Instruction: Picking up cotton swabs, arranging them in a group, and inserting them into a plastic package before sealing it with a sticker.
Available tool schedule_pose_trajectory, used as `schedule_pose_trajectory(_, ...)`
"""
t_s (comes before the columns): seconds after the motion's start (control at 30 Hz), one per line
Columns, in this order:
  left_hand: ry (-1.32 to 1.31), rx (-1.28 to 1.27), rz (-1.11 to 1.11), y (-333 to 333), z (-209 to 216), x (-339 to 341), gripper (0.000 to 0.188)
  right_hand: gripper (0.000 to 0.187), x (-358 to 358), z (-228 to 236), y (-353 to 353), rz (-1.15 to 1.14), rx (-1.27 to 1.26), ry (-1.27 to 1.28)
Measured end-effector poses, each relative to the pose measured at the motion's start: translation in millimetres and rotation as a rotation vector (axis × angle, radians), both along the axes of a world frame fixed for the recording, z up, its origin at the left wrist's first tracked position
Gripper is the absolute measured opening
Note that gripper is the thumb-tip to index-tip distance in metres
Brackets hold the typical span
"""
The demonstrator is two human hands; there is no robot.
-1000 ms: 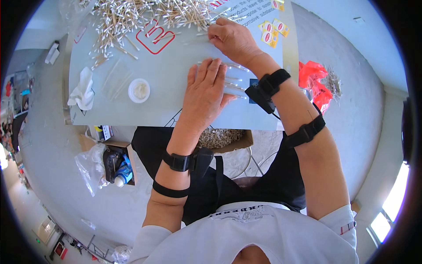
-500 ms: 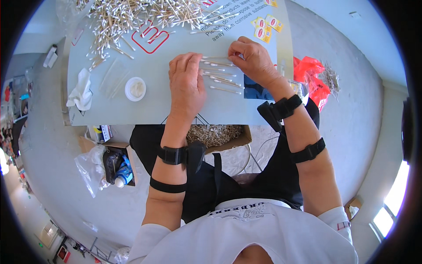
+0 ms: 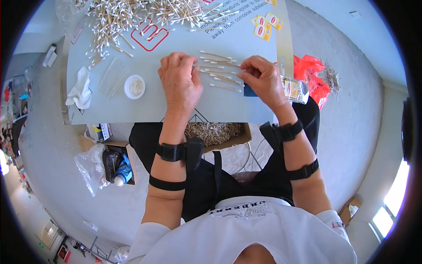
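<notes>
Several loose cotton swabs [image 3: 220, 75] lie roughly parallel on the grey-blue tabletop, between my two hands. At their left ends is my left hand [image 3: 180, 83], fingers bent, thumb and forefinger a little apart, with no swab clearly in it. My right hand [image 3: 266, 81] pinches thumb and forefinger at the right end of a cotton swab [image 3: 231, 65]; the very fingertips partly cover it. Close beyond the right wrist is a clear pack of cotton swabs [image 3: 292, 89] with a yellow label, at the table's right edge.
A big heap of cotton swabs [image 3: 145, 17] covers the far left. Yellow labels [image 3: 266, 27] lie far right. A small white tub [image 3: 134, 87] and crumpled tissue [image 3: 80, 89] sit left. Below the near edge is a swab-filled cardboard box [image 3: 215, 134]; red plastic bags [image 3: 310, 72] are right.
My right hand has moved nearer and to the right, uncovering the far swabs and the clear pack. My left hand has shifted slightly left, away from the swab ends.
</notes>
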State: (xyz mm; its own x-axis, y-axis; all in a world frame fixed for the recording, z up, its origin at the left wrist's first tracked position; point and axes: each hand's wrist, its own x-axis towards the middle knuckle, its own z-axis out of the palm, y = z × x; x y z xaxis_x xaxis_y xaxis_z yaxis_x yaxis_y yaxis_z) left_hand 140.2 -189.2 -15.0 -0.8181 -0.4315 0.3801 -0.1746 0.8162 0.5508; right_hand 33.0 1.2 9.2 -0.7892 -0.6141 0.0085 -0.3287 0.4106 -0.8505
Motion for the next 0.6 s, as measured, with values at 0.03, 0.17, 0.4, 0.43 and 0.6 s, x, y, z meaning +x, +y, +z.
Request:
schedule_pose_trajectory(0.03, -0.010, -0.001, -0.012, 0.7, -0.3, -0.4, 0.018, 0.020, 5.9, 0.6, 3.3, -0.004, 0.039, 0.020)
schedule_pose_trajectory(0.17, -0.022, -0.028, -0.030, 3.4, -1.3, -1.4, 0.016, 0.034, 21.6, 1.5, 4.8, -0.002, 0.082, 0.212)
schedule_pose_trajectory(0.4, -0.024, -0.026, -0.037, 4.7, -1.3, -0.7, 0.014, 0.041, 34.3, -1.9, -3.5, 0.010, 0.103, 0.276)
schedule_pose_trajectory(0.43, -0.024, -0.025, -0.039, 4.8, -1.1, -0.8, 0.014, 0.040, 35.2, -4.2, -3.8, 0.022, 0.099, 0.289)
schedule_pose_trajectory(0.6, -0.028, -0.020, -0.045, 5.1, 1.3, -0.4, 0.014, 0.037, 37.9, -5.9, -7.4, 0.038, 0.120, 0.314)
